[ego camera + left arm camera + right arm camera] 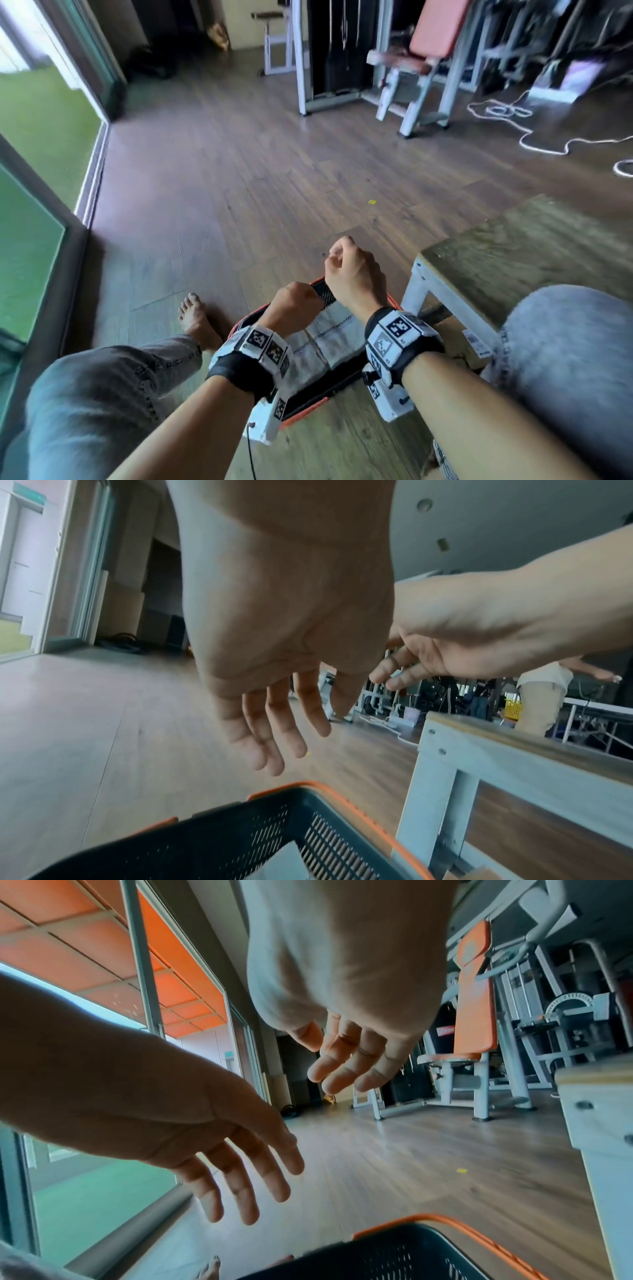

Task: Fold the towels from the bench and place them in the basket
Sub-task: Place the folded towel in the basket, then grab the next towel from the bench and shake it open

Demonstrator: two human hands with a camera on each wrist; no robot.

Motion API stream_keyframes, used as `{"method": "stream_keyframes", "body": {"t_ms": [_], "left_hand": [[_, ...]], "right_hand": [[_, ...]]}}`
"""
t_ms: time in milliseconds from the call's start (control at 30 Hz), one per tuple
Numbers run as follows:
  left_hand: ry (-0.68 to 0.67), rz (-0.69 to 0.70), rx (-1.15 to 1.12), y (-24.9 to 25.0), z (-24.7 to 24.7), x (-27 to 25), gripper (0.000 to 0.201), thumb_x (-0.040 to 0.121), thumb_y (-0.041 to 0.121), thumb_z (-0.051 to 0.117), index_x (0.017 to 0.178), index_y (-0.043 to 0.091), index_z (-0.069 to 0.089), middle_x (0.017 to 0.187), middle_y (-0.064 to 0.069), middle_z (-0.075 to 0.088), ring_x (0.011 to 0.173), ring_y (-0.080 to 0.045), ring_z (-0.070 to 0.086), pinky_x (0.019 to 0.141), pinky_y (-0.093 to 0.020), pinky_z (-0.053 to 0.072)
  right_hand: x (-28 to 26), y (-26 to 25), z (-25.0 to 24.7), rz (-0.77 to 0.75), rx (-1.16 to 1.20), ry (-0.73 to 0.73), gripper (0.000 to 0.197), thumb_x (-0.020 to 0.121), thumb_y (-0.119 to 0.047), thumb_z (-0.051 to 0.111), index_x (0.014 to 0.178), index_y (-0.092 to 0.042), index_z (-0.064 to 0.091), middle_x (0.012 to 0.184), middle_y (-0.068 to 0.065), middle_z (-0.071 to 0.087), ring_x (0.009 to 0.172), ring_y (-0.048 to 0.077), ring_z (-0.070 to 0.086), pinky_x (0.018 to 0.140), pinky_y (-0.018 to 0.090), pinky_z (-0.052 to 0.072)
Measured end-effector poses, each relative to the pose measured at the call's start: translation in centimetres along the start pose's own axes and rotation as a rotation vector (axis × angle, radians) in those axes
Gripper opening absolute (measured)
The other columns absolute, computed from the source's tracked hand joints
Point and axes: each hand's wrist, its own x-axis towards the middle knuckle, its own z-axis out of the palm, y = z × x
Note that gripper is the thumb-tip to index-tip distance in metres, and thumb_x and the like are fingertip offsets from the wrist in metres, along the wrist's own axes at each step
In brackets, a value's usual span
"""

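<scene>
Below, both hands, left [274, 669] and right [346, 1031], relaxed, empty, over perforated orange-rimmed basket [325, 831]; folded towels [329, 339] inside.

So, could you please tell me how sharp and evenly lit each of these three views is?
Head view: the gym machines at the top and the bench top are smeared by motion blur, while the bright window washes out at left. Left wrist view: the left hand is fairly sharp, the floor streaked. Right wrist view: the left hand is backlit and dark, and straight frames bend.
</scene>
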Motion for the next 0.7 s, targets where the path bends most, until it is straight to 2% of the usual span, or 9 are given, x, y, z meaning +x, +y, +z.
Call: {"method": "stream_keyframes", "body": {"t_ms": [100, 200, 333, 467, 600, 700], "left_hand": [[0.117, 0.017, -0.065, 1.6, -1.6, -3.3, 0.02, 0.088, 0.026, 0.056, 0.086, 0.013, 0.072, 0.082, -0.004, 0.07, 0.066, -0.016, 0.062, 0.053, -0.021, 0.045], [0.173, 0.04, -0.097, 3.4, -2.8, -5.8, 0.018, 0.086, 0.029, 0.058, 0.086, 0.018, 0.072, 0.082, -0.001, 0.069, 0.068, -0.014, 0.063, 0.056, -0.021, 0.046], [0.18, 0.078, -0.106, 5.6, -4.3, -7.2, 0.016, 0.087, 0.031, 0.061, 0.088, 0.019, 0.071, 0.088, -0.004, 0.07, 0.074, -0.018, 0.062, 0.059, -0.02, 0.041], [0.188, 0.116, -0.118, 7.6, -5.2, -7.3, 0.012, 0.087, 0.029, 0.063, 0.079, 0.021, 0.067, 0.086, -0.005, 0.071, 0.079, -0.02, 0.065, 0.067, -0.024, 0.045], [0.202, 0.155, -0.108, 9.5, -5.3, -7.0, 0.015, 0.084, 0.03, 0.061, 0.073, 0.021, 0.065, 0.085, -0.005, 0.071, 0.083, -0.024, 0.066, 0.073, -0.029, 0.051], [0.207, 0.165, -0.115, 10.8, -4.6, -6.7, 0.014, 0.082, 0.031, 0.06, 0.075, 0.021, 0.066, 0.086, -0.005, 0.069, 0.084, -0.026, 0.064, 0.072, -0.028, 0.048]], "right_hand": [[-1.5, -1.4, -2.5, 0.074, 0.03, -0.11, 0.021, 0.092, -0.039, 0.046, 0.096, -0.02, 0.054, 0.099, 0.002, 0.068, 0.092, 0.03, 0.062, 0.078, 0.035, 0.047], [-2.5, -2.3, -4.9, 0.091, 0.048, -0.174, 0.034, 0.089, -0.047, 0.042, 0.085, -0.018, 0.059, 0.09, 0.002, 0.072, 0.088, 0.029, 0.064, 0.083, 0.037, 0.051], [-3.3, -3.3, -7.8, 0.068, 0.013, -0.126, 0.037, 0.088, -0.049, 0.041, 0.083, -0.018, 0.061, 0.088, 0.002, 0.073, 0.086, 0.029, 0.065, 0.084, 0.038, 0.052], [-3.9, -3.7, -9.6, 0.083, -0.038, -0.055, 0.033, 0.091, -0.044, 0.042, 0.08, -0.018, 0.058, 0.091, 0.004, 0.067, 0.086, 0.031, 0.06, 0.075, 0.035, 0.045], [-4.7, -3.3, -10.9, 0.13, -0.045, 0.024, 0.034, 0.092, -0.045, 0.042, 0.076, -0.017, 0.052, 0.1, 0.003, 0.063, 0.092, 0.032, 0.06, 0.075, 0.034, 0.041], [-5.3, -2.4, -11.6, 0.169, -0.045, 0.068, 0.035, 0.093, -0.05, 0.039, 0.078, -0.019, 0.048, 0.096, 0.008, 0.063, 0.087, 0.032, 0.057, 0.076, 0.036, 0.043]]}}
